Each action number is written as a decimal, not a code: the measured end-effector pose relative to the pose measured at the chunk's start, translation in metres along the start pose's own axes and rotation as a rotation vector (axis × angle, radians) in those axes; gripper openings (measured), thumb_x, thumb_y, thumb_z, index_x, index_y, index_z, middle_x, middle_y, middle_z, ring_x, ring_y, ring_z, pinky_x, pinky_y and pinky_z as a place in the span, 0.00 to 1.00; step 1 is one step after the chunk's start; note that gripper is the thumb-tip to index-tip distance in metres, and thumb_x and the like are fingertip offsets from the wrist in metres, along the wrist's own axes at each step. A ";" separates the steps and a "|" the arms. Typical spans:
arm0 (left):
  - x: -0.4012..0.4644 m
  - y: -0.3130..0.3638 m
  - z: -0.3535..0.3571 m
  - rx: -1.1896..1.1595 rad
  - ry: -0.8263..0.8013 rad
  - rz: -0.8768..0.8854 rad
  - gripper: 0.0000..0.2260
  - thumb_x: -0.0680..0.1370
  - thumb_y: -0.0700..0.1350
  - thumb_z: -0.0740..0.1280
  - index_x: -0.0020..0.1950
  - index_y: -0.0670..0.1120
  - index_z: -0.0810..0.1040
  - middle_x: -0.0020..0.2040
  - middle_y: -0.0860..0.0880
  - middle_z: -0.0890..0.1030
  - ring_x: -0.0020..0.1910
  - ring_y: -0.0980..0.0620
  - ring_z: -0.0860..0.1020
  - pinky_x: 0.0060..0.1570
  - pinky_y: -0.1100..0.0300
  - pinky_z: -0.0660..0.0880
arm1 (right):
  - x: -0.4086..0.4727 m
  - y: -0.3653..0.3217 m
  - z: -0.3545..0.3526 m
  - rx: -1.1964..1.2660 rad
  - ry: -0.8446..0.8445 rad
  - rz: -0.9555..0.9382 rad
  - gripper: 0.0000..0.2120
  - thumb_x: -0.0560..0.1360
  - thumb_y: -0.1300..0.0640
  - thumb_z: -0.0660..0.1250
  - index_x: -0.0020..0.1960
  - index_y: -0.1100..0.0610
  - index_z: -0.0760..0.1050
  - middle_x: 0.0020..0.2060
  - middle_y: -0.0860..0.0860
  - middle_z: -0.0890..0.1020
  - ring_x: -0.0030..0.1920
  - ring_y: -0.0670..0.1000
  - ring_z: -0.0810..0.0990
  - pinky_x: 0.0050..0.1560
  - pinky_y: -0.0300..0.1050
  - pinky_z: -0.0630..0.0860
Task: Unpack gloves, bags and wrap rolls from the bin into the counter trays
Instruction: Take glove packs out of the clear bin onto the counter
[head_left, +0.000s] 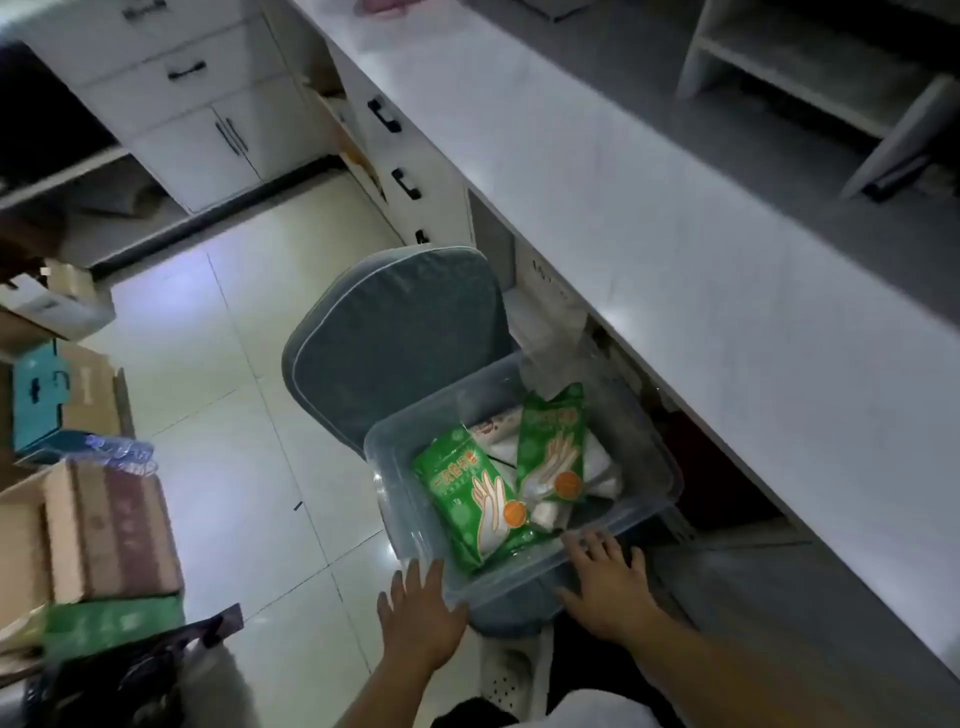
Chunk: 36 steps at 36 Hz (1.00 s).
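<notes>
**Both hands at the near rim of the bin, nothing lifted**

Clear plastic bin (644, 447) sits on a grey-cushioned chair (395, 332), just beside the long white counter (675, 218). Dim light, some blur.

Left hand (421, 608): fingers straight and spread, holding nothing. Fingertips (434, 566) are at the bin's near left corner; whether they touch the plastic I cannot tell.

Right hand (608, 582): fingers extended and loose, gripping nothing. They lie over the bin's near rim, apparently resting on it.

Contents, all inside the bin and beyond the fingertips of both hands:
- Green glove packet (467, 499), printed with a white hand and an orange dot, lies flat just ahead of the left fingertips and to the left of the right ones.
- Second green glove packet (553, 447), same print, leans up behind it, straight ahead of the right fingers.
- White packages (602, 467) lie under and behind the second packet; too blurred to tell what they are.

Off to the left of the left hand, well apart: stacked cardboard boxes (98, 530) on the tiled floor (234, 415). White drawer cabinets (197, 104) stand far beyond the fingers.
</notes>
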<state>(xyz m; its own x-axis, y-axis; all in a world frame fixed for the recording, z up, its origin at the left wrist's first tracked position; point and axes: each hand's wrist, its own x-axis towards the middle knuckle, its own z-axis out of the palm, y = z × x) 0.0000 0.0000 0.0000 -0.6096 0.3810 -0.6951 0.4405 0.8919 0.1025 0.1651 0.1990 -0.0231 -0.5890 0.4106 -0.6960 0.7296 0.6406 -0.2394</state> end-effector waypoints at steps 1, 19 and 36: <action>0.007 0.006 -0.003 -0.023 -0.007 0.018 0.33 0.78 0.64 0.57 0.80 0.57 0.52 0.82 0.48 0.51 0.80 0.44 0.50 0.76 0.44 0.49 | 0.004 0.006 0.001 0.010 -0.020 -0.003 0.40 0.73 0.32 0.53 0.80 0.46 0.46 0.81 0.52 0.47 0.79 0.56 0.41 0.73 0.69 0.43; 0.136 0.097 -0.036 -0.341 -0.276 0.129 0.31 0.75 0.53 0.71 0.76 0.46 0.66 0.74 0.41 0.70 0.69 0.41 0.72 0.65 0.58 0.67 | 0.004 0.034 0.014 -0.091 -0.098 -0.099 0.43 0.74 0.36 0.61 0.79 0.41 0.37 0.72 0.49 0.21 0.75 0.58 0.24 0.73 0.70 0.38; 0.283 0.178 -0.013 -0.600 -0.437 -0.007 0.35 0.75 0.48 0.71 0.78 0.41 0.60 0.73 0.41 0.70 0.69 0.39 0.71 0.69 0.46 0.70 | -0.041 -0.080 0.044 0.639 0.397 0.605 0.37 0.70 0.25 0.49 0.70 0.27 0.31 0.79 0.43 0.35 0.78 0.48 0.35 0.75 0.57 0.42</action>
<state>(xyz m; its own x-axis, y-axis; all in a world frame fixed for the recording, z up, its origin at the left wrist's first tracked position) -0.1021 0.2699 -0.1694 -0.2378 0.3551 -0.9041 -0.0747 0.9213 0.3816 0.1462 0.1026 -0.0056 -0.0402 0.8197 -0.5714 0.9305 -0.1777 -0.3204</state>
